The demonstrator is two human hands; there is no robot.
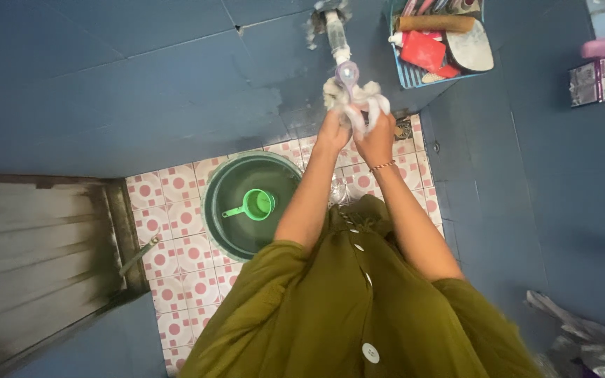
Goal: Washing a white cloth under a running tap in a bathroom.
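My left hand point(333, 131) and right hand point(376, 137) both clutch a white cloth point(358, 101) under the wall tap point(345, 68), above the tiled floor point(176, 224) beside the green tub point(227, 175)

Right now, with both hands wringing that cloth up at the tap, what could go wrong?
The white cloth is bunched around the tap in the left hand and right hand; twisting could strain the patched pipe. Drips may miss the green tub and wet the patterned floor tiles, likely slippery.
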